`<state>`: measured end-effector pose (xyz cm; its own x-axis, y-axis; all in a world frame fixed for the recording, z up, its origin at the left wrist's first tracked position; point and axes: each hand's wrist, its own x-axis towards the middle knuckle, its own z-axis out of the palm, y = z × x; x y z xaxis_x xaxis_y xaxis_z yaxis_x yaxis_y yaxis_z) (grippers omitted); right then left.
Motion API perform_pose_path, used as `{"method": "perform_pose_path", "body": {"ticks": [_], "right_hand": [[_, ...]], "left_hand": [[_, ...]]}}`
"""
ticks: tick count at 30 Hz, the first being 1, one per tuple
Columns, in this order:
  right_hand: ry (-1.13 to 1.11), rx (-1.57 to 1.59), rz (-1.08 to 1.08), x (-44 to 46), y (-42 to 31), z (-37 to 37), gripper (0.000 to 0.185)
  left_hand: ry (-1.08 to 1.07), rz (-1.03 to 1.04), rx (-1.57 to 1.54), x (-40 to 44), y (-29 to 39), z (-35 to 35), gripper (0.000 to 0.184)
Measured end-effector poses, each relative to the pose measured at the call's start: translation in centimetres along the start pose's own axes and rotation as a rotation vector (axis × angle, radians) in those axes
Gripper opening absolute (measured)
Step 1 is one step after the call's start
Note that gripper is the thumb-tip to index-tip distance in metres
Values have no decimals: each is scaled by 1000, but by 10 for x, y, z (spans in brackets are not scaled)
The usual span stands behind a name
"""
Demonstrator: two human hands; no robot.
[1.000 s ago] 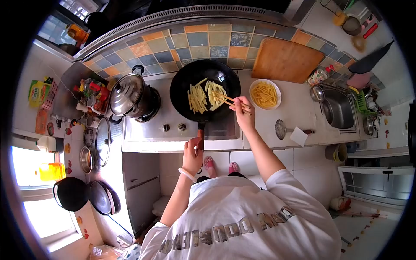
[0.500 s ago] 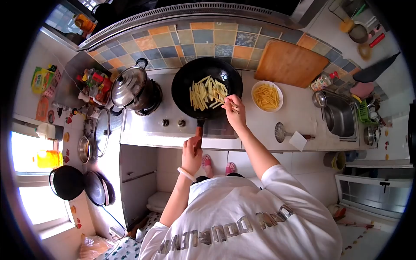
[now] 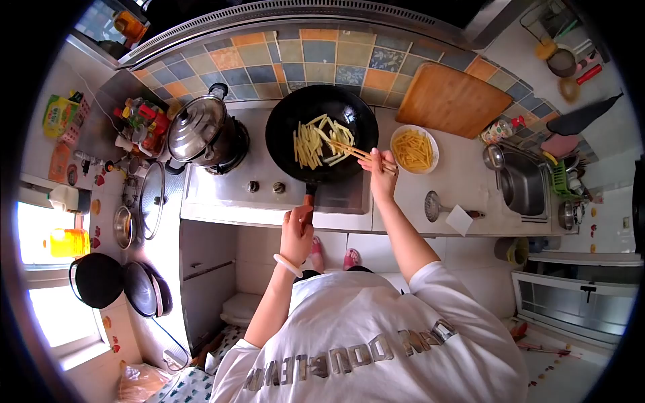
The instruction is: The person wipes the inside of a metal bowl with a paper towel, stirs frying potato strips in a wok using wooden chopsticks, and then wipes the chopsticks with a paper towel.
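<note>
Hands: two. Left hand point(image 3: 295, 235) closed round the one handle point(image 3: 308, 207) of the wok point(image 3: 322, 101), at the wok's 6 o'clock. Right hand point(image 3: 381, 168) pinching two chopsticks point(image 3: 356, 152) just outside the rim, at 4 o'clock; their tips reach in among the pale strips point(image 3: 308, 146).

Containers: one wok, holding pale strips heaped mid-pan, with bare black surface around them. One white bowl point(image 3: 435, 159) on the counter point(image 3: 403, 205) at 3 o'clock, holding yellower strips point(image 3: 412, 149). Strips overlap in both; individual count not obtainable. One lidded pot point(image 3: 197, 131) at 9 o'clock, contents hidden.

Surroundings, clock taken from wok centre: two knobs point(image 3: 279, 188), toward 8 o'clock. One cutting board point(image 3: 453, 99), leaning on the tiles between 2 and 3 o'clock. One skimmer point(image 3: 433, 206) at 4 o'clock, its shaft partly covered by a white square point(image 3: 459, 220), probably paper or cloth. One sink point(image 3: 523, 181), farther out, past 3 o'clock.

Obstructions: right hand sits between wok and bowl; left hand hides part of the handle.
</note>
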<state>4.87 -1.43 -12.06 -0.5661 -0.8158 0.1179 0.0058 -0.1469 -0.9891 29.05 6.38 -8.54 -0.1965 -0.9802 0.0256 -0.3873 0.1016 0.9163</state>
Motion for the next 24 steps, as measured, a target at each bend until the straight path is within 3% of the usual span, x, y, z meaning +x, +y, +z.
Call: {"method": "perform_pose_path", "body": {"ticks": [3, 6, 9, 12, 17, 24], "right_hand": [[-87, -154, -128, -5, -4, 0, 28], [-184, -376, -296, -20, -10, 3, 23], [-281, -586, -287, -33, -16, 3, 20], [-283, -463, -268, -37, -24, 6, 18], [-180, -251, -185, -30, -29, 2, 21], [-174, -295, -170, -25, -3, 5, 24]], "left_hand": [[-3, 31, 22, 1, -3, 0, 39], [-68, -72, 19, 1, -11, -1, 40], [-66, -82, -10, 2, -11, 0, 40], [9, 42, -3, 2, -12, 2, 40], [4, -19, -1, 1, -4, -2, 40], [14, 27, 6, 2, -11, -1, 41]]}}
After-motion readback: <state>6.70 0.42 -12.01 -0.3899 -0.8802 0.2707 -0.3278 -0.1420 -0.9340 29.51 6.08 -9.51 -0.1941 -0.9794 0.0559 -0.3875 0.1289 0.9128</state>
